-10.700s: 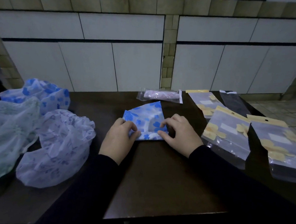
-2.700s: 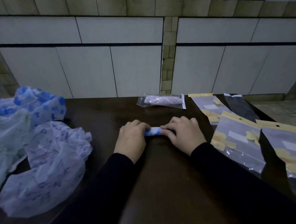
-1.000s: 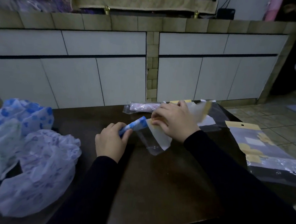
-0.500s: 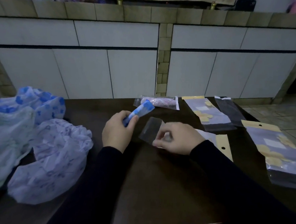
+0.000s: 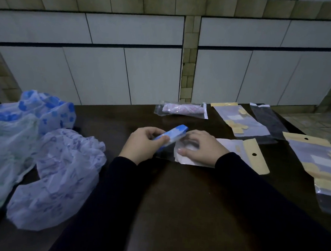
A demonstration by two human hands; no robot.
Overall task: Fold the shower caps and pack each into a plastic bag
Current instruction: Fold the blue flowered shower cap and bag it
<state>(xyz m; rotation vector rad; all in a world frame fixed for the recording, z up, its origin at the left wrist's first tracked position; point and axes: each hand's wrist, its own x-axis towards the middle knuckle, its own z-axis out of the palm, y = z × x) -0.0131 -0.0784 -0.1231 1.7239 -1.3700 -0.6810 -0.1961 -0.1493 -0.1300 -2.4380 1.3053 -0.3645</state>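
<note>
Left hand [image 5: 140,143] clamped on folded blue cap [image 5: 172,134], tip angled at bag mouth, likely for insertion. Right hand [image 5: 200,148] pinching plastic bag [image 5: 235,149] on table [image 5: 175,203], apparently steadying its opening. Hands close together. Packed bag [image 5: 181,109] beyond.

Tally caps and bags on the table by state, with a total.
Unfolded caps in the left pile: 3
Folded blue cap, held by left hand: 1
Packed bag: 1
Bag under right hand: 1
Other empty bags: 3
Total: 9
</note>
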